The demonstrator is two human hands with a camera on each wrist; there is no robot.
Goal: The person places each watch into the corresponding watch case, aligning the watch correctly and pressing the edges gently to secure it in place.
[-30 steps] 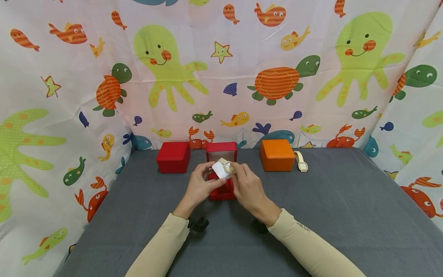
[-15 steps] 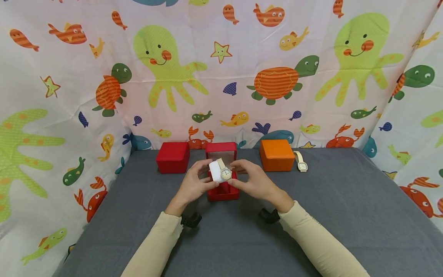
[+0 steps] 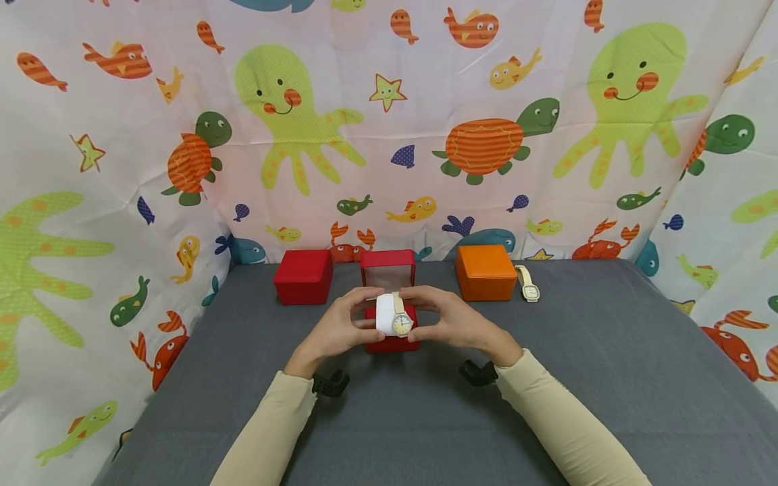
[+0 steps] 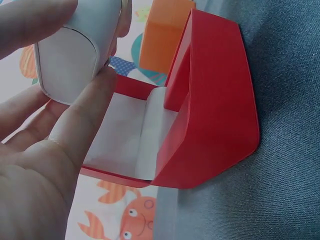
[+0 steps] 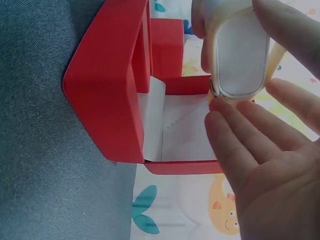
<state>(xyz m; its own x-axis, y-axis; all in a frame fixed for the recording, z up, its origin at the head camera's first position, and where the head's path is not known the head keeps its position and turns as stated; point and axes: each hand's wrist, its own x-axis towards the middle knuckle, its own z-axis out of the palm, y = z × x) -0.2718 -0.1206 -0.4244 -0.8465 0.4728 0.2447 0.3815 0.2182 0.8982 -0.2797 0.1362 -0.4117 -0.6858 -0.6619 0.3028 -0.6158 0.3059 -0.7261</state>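
Both hands hold a white watch cushion [image 3: 385, 314] with a cream-strapped wristwatch [image 3: 402, 325] around its right part, the round dial facing the person. My left hand [image 3: 335, 329] grips the cushion's left end between thumb and fingers; its flat white end [image 4: 67, 65] shows in the left wrist view. From the other side my right hand [image 3: 456, 322] pinches the cushion and watch, thumb low near the dial and fingers at the top. Right behind and below is an open red watch box [image 3: 392, 345], its lid raised and lined in white. Cushion and hands hide much of the box's inside.
A closed red box [image 3: 304, 277] stands to the left at the back of the grey-covered table [image 3: 389, 432]. On the right are an orange box [image 3: 485, 273] and a second cream-strapped watch [image 3: 528, 284]. A sea-animal curtain [image 3: 365, 135] hangs behind.
The cushion has turned from a tilt to upright and come lower over the box, dial now at the lower right. The right hand has shifted its hold and the forearms have spread slightly.
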